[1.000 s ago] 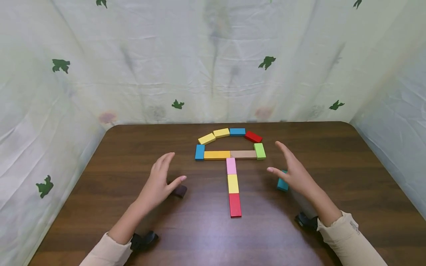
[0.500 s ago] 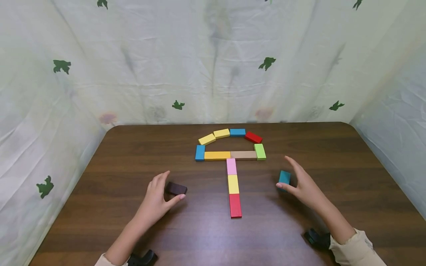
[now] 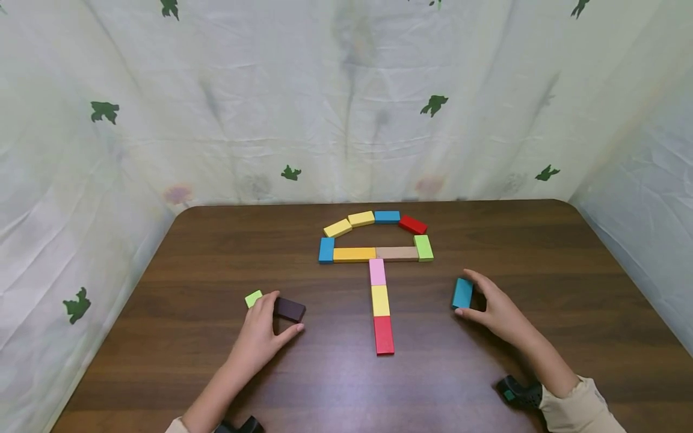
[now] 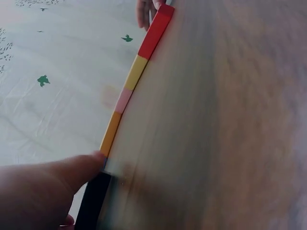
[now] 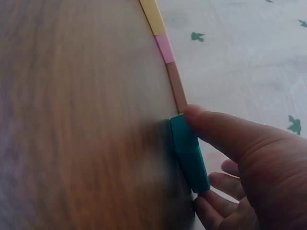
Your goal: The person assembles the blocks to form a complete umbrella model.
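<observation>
My left hand [image 3: 261, 340] is low over the table around a dark, nearly black block [image 3: 290, 310]. Its index fingertip is at the block's far left corner and its thumb by the near right end, with a gap between. Behind those fingers a light green block [image 3: 252, 298] shows partly. On the right, my right hand [image 3: 500, 313] pinches a teal block [image 3: 462, 293] lying on the table, index finger at the far end and thumb at the near end. The right wrist view shows the thumb against the teal block [image 5: 189, 151], other fingers curled at its opposite end.
Between the hands, a pink, a yellow and a red block [image 3: 384, 335] form a straight stem. Beyond it, several coloured blocks make a closed dome outline, with an orange block [image 3: 354, 255] in its base. A pale leaf-patterned cloth [image 3: 346, 120] hangs behind the brown table [image 3: 216, 240].
Both hands have come down and nearer to the person, onto the dark and teal blocks. The right fingers have closed in on the teal block. The light green block has come into view.
</observation>
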The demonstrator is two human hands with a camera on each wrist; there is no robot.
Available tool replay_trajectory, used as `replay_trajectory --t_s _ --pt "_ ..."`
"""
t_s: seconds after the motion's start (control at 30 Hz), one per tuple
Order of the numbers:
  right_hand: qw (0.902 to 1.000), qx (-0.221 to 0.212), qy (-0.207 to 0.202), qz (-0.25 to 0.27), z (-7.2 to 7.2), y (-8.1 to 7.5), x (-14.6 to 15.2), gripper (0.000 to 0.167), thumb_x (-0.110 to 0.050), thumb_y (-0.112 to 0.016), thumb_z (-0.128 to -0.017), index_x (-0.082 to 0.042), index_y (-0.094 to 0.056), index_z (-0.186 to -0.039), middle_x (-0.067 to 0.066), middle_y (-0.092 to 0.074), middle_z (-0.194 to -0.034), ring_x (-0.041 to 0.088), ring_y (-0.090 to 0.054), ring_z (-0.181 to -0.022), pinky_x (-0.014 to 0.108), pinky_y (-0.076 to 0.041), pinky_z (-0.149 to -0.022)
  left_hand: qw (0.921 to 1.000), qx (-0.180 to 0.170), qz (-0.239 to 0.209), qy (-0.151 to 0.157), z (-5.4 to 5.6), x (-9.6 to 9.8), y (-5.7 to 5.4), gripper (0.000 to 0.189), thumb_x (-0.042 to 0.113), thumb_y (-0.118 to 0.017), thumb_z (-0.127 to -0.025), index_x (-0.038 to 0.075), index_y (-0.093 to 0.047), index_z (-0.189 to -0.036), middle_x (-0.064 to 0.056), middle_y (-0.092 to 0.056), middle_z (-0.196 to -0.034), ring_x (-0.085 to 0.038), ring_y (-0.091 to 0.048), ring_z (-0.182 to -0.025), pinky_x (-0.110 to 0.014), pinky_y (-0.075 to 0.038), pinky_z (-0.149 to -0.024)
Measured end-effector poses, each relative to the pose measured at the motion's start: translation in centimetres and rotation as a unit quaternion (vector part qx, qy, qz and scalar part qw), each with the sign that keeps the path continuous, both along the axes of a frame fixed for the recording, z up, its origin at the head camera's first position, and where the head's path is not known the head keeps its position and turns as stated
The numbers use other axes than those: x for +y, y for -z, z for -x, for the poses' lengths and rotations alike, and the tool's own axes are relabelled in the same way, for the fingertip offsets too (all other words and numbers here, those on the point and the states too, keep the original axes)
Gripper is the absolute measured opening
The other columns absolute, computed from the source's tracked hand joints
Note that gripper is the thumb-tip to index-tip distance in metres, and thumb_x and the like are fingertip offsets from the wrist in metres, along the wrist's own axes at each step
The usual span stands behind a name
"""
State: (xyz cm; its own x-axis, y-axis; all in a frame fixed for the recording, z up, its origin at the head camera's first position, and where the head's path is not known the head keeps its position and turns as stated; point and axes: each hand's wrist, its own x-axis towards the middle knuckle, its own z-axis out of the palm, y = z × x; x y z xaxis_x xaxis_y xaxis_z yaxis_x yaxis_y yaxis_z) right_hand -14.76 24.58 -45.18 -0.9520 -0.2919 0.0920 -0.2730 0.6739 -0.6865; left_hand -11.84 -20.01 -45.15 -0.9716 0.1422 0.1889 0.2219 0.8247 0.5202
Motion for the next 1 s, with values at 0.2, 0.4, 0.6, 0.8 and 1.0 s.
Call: replay_trajectory --t_s 0.2,0.4,0.6,0.8,1.0 --pt "0.9996 0.006 -0.002 -0.029 0.1 0.2 0.1 0.079 -0.029 -0.070 -0.078 0.004 -0.028 -0.136 0.024 -0.026 -0.138 0.042 -0.026 -0.124 0.055 -0.029 -0.093 0.9998 0.016 -0.007 -0.006 0.0 0.1 0.2 0.071 0.032 -0.072 -0.075 -0.006 -0.039 -0.126 -0.024 -0.043 -0.120 -0.041 -0.039 -0.111 -0.052 -0.034 -0.088" --pt "0.9993 0.008 -0.002 -0.036 0.1 0.1 0.1 0.074 -0.025 -0.071 -0.077 0.006 -0.033 -0.133 0.025 -0.025 -0.138 0.043 -0.025 -0.123 0.056 -0.030 -0.091 0.9996 0.024 -0.008 -0.008 0.1 0.1 0.4 0.070 0.031 -0.073 -0.075 -0.005 -0.040 -0.125 -0.023 -0.044 -0.120 -0.041 -0.038 -0.110 -0.051 -0.034 -0.087" --pt "0.9995 0.015 0.014 -0.024 -0.1 0.0 0.0 0.073 -0.027 -0.072 -0.076 0.006 -0.035 -0.130 0.024 -0.030 -0.133 0.040 -0.035 -0.117 0.053 -0.035 -0.089 0.9993 0.033 -0.013 -0.010 0.1 0.2 0.5 0.067 0.027 -0.073 -0.075 -0.005 -0.041 -0.124 -0.023 -0.044 -0.118 -0.039 -0.040 -0.108 -0.050 -0.035 -0.085" --pt "0.9993 0.009 0.034 -0.016 -0.4 -0.7 -0.4 0.076 -0.037 -0.071 -0.075 0.001 -0.035 -0.131 0.021 -0.036 -0.126 0.038 -0.045 -0.106 0.050 -0.041 -0.083 0.9992 0.021 -0.031 -0.011 -0.1 0.3 0.0 0.069 0.027 -0.072 -0.076 -0.004 -0.038 -0.127 -0.023 -0.041 -0.122 -0.037 -0.040 -0.110 -0.050 -0.037 -0.085" --pt "0.9993 0.020 0.030 0.000 -1.2 -2.1 -1.6 0.077 -0.040 -0.072 -0.073 -0.003 -0.037 -0.130 0.017 -0.039 -0.123 0.036 -0.047 -0.104 0.048 -0.043 -0.081 0.9982 0.035 -0.048 0.001 -0.7 0.8 -0.7 0.071 0.025 -0.074 -0.074 -0.003 -0.037 -0.128 -0.021 -0.040 -0.125 -0.033 -0.040 -0.110 -0.049 -0.039 -0.084"
